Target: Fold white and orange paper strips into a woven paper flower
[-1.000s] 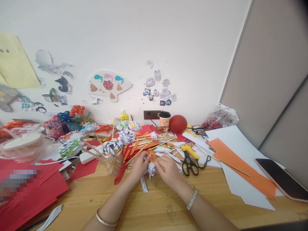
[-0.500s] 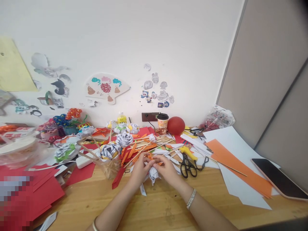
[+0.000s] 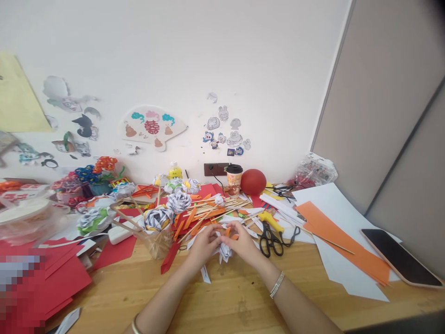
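Low over the front of the wooden table, my left hand (image 3: 204,243) and my right hand (image 3: 242,244) meet fingertip to fingertip. Between them is a folded white paper flower (image 3: 225,253), its pointed petals hanging below the fingers. Both hands are closed on it, and the fingers cover its upper part. Some orange paper (image 3: 228,231) shows between the right fingers; whether it belongs to the flower I cannot tell. A white paper strip (image 3: 205,274) lies just below my left hand. To the right of my right hand are black-handled scissors (image 3: 271,241).
Thin wooden sticks (image 3: 212,208) and folded paper strips pile up behind my hands. A plastic cup (image 3: 156,243) with finished paper roses (image 3: 158,217) stands left. Behind are a drink cup (image 3: 234,181) and red balloon (image 3: 253,182). A phone (image 3: 399,257) lies right, beside orange paper (image 3: 344,239).
The right fingers have shifted slightly up on the paper flower, which has turned a little to the right. More orange paper shows between them. The view has moved slightly.
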Demonstrator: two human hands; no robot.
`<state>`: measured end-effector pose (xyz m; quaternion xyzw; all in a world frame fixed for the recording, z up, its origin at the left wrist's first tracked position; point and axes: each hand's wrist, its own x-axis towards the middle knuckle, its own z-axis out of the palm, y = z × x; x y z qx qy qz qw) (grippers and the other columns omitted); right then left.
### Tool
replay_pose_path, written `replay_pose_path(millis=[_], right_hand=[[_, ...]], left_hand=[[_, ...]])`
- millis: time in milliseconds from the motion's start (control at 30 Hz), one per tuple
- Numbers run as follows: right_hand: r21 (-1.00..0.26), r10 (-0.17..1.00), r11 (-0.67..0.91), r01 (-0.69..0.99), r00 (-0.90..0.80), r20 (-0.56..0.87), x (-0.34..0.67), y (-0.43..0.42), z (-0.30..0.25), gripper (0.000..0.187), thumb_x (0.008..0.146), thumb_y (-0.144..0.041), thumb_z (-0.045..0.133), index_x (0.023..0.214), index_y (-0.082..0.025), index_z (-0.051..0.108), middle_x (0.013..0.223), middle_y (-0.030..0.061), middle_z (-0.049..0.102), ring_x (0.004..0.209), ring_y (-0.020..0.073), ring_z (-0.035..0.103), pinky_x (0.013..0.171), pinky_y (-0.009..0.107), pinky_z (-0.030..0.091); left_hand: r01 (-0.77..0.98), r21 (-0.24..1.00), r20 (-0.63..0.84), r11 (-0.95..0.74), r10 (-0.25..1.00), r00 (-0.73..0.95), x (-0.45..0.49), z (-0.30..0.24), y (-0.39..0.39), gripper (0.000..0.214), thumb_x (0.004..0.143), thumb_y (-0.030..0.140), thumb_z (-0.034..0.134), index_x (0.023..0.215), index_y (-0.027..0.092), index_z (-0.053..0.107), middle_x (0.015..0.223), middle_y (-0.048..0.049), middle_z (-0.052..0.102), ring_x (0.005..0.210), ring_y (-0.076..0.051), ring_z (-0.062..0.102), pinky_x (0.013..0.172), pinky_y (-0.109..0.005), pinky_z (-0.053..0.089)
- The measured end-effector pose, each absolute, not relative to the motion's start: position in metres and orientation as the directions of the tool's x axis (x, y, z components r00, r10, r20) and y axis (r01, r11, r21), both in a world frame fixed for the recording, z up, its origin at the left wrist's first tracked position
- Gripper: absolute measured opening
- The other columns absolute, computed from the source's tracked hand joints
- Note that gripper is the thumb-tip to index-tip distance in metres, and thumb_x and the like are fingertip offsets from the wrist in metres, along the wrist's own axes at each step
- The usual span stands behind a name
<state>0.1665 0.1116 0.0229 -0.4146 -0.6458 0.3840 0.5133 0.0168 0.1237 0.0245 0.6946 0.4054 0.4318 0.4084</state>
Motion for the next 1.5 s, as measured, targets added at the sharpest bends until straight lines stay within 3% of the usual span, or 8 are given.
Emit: replay_pose_path(millis=[67,233,633,800,1000,1100,1267,1500], right_hand=[[-0.933,0.936,0.332,0.140,-0.171,0.307,0.167,0.112,0.022,0.036,0.064,-0.025,0.062,0.096,-0.019,0.048,0.087,0.0019,0.056,0.078,0.0158,0.055,0.068,0.028,0.045],[-0.946,0.931,0.299,0.124,-0.255,0.261,0.167,0.112,0.023,0.015,0.064,-0.022,0.060,0.076,-0.017,0.052,0.079,-0.0003,0.057,0.070,0.0137,0.055,0.063,0.025,0.043],[-0.988,0.970,0.134,0.073,-0.212,0.116,0.167,0.115,0.018,0.015,0.060,-0.023,0.062,0.065,-0.016,0.050,0.057,-0.0053,0.049,0.054,0.0098,0.047,0.053,0.021,0.038],[-0.956,0.952,0.272,0.111,-0.178,0.250,0.165,0.114,0.019,0.015,0.059,-0.020,0.062,0.071,-0.017,0.055,0.067,-0.0028,0.056,0.061,0.0123,0.053,0.057,0.023,0.041],[-0.886,0.924,0.382,0.265,-0.105,0.367,0.166,0.111,0.024,0.018,0.062,-0.021,0.064,0.078,-0.017,0.060,0.083,0.0033,0.062,0.080,0.0187,0.057,0.072,0.030,0.044],[-0.793,0.862,0.497,0.351,-0.092,0.499,0.167,0.108,0.029,0.018,0.065,-0.017,0.062,0.082,-0.019,0.061,0.087,0.0039,0.062,0.086,0.0190,0.055,0.078,0.032,0.042],[-0.584,0.721,0.636,0.505,-0.117,0.683,0.167,0.104,0.034,0.014,0.073,-0.016,0.055,0.085,-0.021,0.061,0.085,0.0038,0.062,0.085,0.0189,0.053,0.076,0.033,0.042],[-0.392,0.615,0.696,0.602,-0.218,0.758,0.169,0.099,0.035,0.017,0.080,-0.017,0.046,0.093,-0.020,0.056,0.092,0.0054,0.059,0.088,0.0208,0.049,0.078,0.035,0.039]], left_hand=[[0.206,0.916,0.276,-0.345,0.912,0.304,0.017,0.026,0.122,0.029,0.071,0.029,0.052,0.097,0.016,0.049,0.080,-0.0039,0.062,0.070,-0.015,0.058,0.058,-0.025,0.044],[0.211,0.905,0.303,-0.368,0.909,0.285,0.019,0.028,0.120,0.025,0.071,0.027,0.052,0.094,0.016,0.050,0.078,-0.0026,0.061,0.070,-0.015,0.059,0.060,-0.025,0.045],[0.237,0.904,0.282,-0.355,0.914,0.293,0.020,0.033,0.115,0.026,0.072,0.031,0.053,0.093,0.017,0.050,0.076,-0.0019,0.062,0.069,-0.015,0.059,0.060,-0.026,0.046],[0.162,0.940,0.259,-0.300,0.937,0.233,0.018,0.032,0.119,0.031,0.063,0.028,0.062,0.089,0.016,0.050,0.082,-0.0037,0.063,0.077,-0.017,0.061,0.068,-0.029,0.049],[0.361,0.894,0.172,-0.265,0.947,0.270,0.012,0.033,0.121,0.021,0.065,0.034,0.059,0.072,0.014,0.060,0.070,-0.0037,0.065,0.065,-0.017,0.061,0.061,-0.028,0.049],[0.383,0.851,0.272,-0.360,0.925,0.264,0.014,0.040,0.115,0.018,0.070,0.032,0.055,0.078,0.017,0.062,0.078,-0.0036,0.067,0.072,-0.017,0.061,0.068,-0.028,0.048],[0.556,0.653,0.505,-0.515,0.843,0.188,0.018,0.045,0.106,0.017,0.074,0.030,0.052,0.083,0.020,0.063,0.087,-0.0047,0.067,0.081,-0.019,0.060,0.077,-0.031,0.045],[0.657,0.437,0.634,-0.614,0.728,0.259,0.016,0.043,0.103,0.014,0.078,0.028,0.049,0.085,0.020,0.059,0.083,-0.0046,0.065,0.077,-0.017,0.058,0.071,-0.027,0.044]])
